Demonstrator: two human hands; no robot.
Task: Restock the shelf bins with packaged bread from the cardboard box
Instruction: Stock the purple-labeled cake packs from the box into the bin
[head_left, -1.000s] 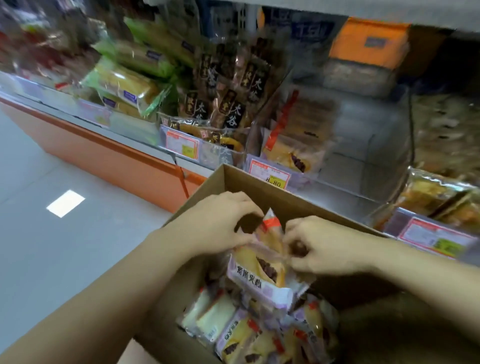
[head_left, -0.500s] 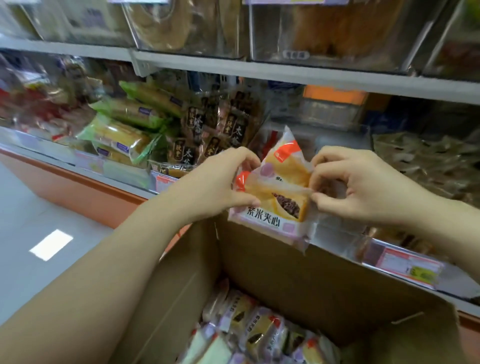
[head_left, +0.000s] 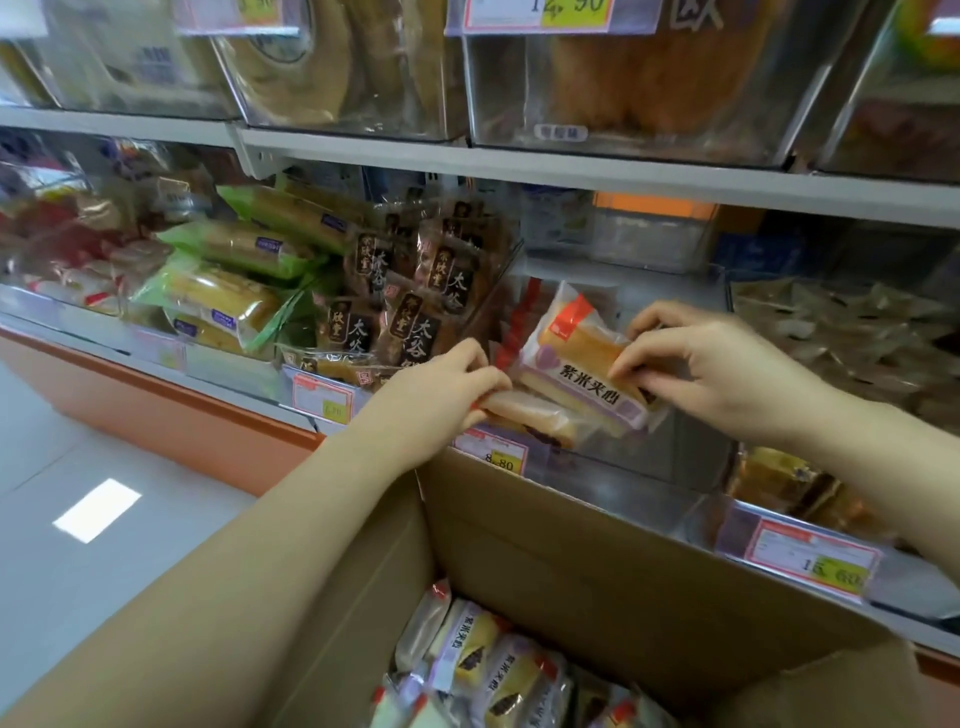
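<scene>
The shelving (head_left: 571, 176) fills the whole wall in front of the person, with clear tubs of large loaves on the upper tier and smaller wrapped goods below. Pushed up against its lower edge stands the open cardboard box (head_left: 571, 561), and more packs of bread (head_left: 483, 665) lie jumbled in the bottom of it. Above the box's far wall sits a clear bin (head_left: 675, 457), with green-wrapped loaves (head_left: 223, 296) and dark-wrapped packs (head_left: 410, 312) in the bins to its left. Both arms reach over the box into that bin. The left hand (head_left: 441, 395) has its fingers curled round the left end of the lower bread pack (head_left: 530, 415), which lies low at the bin's front. The right hand (head_left: 711, 364) pinches the right end of the upper bread pack (head_left: 576, 364), purple-labelled with an orange corner, lying tilted on top of the lower one. A price tag (head_left: 491, 452) is stuck to the bin front just beneath them.
</scene>
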